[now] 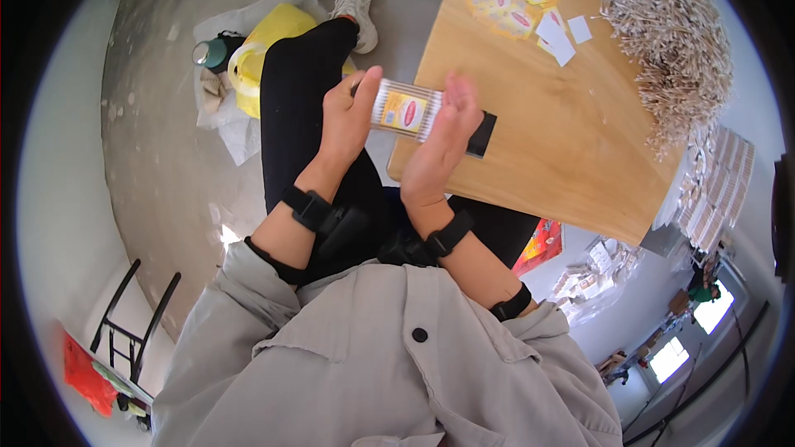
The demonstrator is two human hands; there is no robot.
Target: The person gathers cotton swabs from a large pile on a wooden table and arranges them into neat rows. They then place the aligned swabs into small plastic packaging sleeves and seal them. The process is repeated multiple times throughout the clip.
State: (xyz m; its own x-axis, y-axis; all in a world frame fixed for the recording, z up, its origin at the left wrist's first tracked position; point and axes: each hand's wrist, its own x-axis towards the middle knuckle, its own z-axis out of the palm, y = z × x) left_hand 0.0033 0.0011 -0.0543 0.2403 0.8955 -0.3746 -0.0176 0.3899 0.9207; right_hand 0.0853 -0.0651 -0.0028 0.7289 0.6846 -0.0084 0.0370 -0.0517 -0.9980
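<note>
Pressed flat between both palms: a bundle of thin sticks [406, 111] in a yellow label, held above the lap, left hand [348, 116] and right hand [445, 136] closed against its ends. Just behind, a dark phone [483, 135] on the wooden table [563, 157]. Farther back, loose yellow labels [509, 2], a big heap of sticks [675, 50]. On the floor to the left, a yellow bag [257, 54].

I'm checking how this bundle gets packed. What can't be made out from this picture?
Head view only:
- Ends of the bundle: covered by the left hand and right hand.
- Black object on the table: mostly behind the right hand.
- Stick pile: single sticks too small, bent by the fisheye rim.
</note>
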